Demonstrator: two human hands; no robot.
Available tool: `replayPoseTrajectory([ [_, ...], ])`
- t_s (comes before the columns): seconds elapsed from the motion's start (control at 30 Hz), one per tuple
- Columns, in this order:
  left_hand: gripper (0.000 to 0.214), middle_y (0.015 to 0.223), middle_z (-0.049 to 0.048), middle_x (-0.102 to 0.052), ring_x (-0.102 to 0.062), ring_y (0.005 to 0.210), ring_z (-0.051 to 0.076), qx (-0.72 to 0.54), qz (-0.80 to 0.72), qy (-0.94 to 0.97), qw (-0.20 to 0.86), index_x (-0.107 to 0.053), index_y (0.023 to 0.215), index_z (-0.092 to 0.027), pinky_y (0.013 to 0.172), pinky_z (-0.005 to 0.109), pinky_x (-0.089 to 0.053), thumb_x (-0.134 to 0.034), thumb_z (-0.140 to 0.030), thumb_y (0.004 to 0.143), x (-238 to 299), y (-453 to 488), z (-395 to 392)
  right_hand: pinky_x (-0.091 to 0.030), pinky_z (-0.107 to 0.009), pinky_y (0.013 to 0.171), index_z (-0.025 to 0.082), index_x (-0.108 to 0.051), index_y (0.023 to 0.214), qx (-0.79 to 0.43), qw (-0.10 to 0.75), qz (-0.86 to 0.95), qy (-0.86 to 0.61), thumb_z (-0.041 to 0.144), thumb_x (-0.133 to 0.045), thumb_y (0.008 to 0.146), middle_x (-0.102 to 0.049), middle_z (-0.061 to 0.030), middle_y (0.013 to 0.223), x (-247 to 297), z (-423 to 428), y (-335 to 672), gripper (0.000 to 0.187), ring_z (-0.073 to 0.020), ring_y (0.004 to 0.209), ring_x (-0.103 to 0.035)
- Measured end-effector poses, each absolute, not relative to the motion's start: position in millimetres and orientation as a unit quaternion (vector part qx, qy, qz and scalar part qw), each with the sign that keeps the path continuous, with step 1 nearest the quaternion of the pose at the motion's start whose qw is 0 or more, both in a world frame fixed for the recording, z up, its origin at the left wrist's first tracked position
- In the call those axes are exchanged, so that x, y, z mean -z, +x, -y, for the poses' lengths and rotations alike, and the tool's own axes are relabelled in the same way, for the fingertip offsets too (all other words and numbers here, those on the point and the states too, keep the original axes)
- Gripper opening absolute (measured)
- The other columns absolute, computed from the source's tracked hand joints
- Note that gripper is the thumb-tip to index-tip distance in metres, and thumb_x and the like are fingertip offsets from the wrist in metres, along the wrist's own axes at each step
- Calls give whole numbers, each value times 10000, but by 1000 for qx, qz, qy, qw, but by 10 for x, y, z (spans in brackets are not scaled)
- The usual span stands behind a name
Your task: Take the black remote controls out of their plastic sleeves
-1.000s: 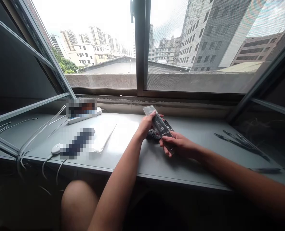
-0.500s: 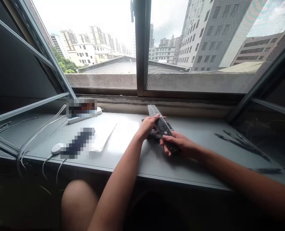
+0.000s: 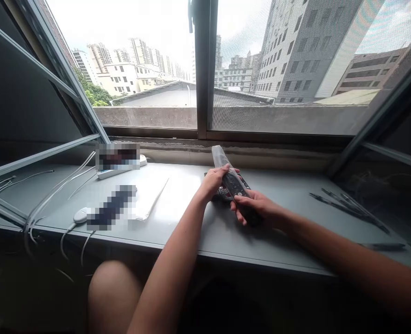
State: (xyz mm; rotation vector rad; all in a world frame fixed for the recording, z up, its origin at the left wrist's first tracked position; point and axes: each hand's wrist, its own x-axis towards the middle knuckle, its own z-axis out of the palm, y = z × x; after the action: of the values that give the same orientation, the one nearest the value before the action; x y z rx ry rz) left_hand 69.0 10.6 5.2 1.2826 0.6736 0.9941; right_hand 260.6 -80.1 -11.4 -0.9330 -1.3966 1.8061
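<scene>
A black remote control (image 3: 236,187) slants above the desk, its upper part inside a clear plastic sleeve (image 3: 218,156). My left hand (image 3: 215,181) is closed around the sleeve near the remote's upper part, thumb on top. The sleeve's far end sticks out past my fingers towards the window. Lower down, my right hand (image 3: 252,206) grips the remote's near end, with the thumb across its face. Beneath both hands another dark object with buttons (image 3: 223,192) lies on the desk, partly covered by them.
On the left of the grey desk (image 3: 177,218) are a white packet (image 3: 153,200), a white power strip (image 3: 142,160), a white round charger (image 3: 81,215) and loose cables (image 3: 55,188). Several dark pens or cables (image 3: 344,204) lie at right. Metal frame bars (image 3: 41,152) slope along both sides.
The remote has slid slightly towards me and to the right in my right hand. More of the sleeve's end now stands up beyond my left hand, which has stayed in place.
</scene>
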Motion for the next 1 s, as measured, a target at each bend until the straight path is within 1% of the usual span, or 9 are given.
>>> replayPoseTrajectory([
  [0.13,620,1073,169,-838,-755,763,218,-457,-294,553,631,-847,1146,-121,630,295,-525,-695,-692,958,-72,672,-99,-530,-230,525,148,-726,954,-686,333,542,-353,592,-805,973,-761,-67,688,105,805,2604,451,-152,538,-690],
  [0.3,606,1101,190,-833,-778,849,254,-392,-286,579,655,-849,1129,-109,650,300,-528,-675,-669,974,-80,676,-45,-528,-241,525,155,-724,965,-678,343,540,-361,601,-786,986,-760,-63,692,112,797,2615,450,-154,535,-683],
  [0.37,590,1081,191,-835,-785,856,261,-386,-281,581,660,-849,1106,-108,687,311,-544,-679,-658,975,-79,683,-41,-528,-244,519,155,-722,966,-678,339,539,-367,601,-795,976,-764,-65,701,104,801,2610,452,-158,535,-684],
  [0.53,584,1062,185,-839,-794,899,274,-433,-266,565,650,-847,1086,-112,852,361,-586,-712,-665,961,-94,669,-55,-528,-245,509,166,-708,971,-673,340,547,-365,581,-824,956,-771,-58,732,100,804,2610,431,-147,508,-673],
  [0.63,587,1096,192,-835,-791,891,271,-420,-266,567,657,-840,1111,-108,857,369,-583,-736,-662,948,-115,661,-39,-527,-236,505,162,-710,981,-667,347,553,-358,571,-789,990,-763,-51,731,108,793,2623,416,-131,492,-657],
  [0.7,574,1101,195,-835,-791,926,275,-422,-262,563,661,-833,1121,-104,867,362,-580,-744,-643,946,-131,661,-36,-529,-233,496,163,-706,1001,-663,360,551,-356,552,-792,992,-776,-54,769,96,792,2620,398,-122,484,-647],
  [0.8,531,1150,178,-836,-779,1016,264,-511,-263,519,633,-814,1175,-116,879,329,-572,-689,-596,983,-145,639,-83,-507,-229,439,174,-693,1046,-661,389,536,-353,510,-839,957,-810,-70,885,59,804,2595,377,-110,471,-627],
  [0.9,475,1254,140,-823,-750,1087,237,-627,-277,441,579,-780,1274,-148,866,292,-558,-594,-509,1027,-129,566,-191,-490,-232,394,161,-719,1152,-667,398,519,-356,502,-852,941,-814,-84,911,49,806,2588,423,-124,481,-634],
  [1.0,443,1313,119,-808,-727,1159,224,-684,-280,376,559,-763,1305,-158,889,276,-549,-535,-425,1035,-92,482,-284,-490,-243,391,143,-746,1224,-655,420,516,-359,498,-841,949,-827,-114,955,74,782,2623,459,-131,483,-638],
])
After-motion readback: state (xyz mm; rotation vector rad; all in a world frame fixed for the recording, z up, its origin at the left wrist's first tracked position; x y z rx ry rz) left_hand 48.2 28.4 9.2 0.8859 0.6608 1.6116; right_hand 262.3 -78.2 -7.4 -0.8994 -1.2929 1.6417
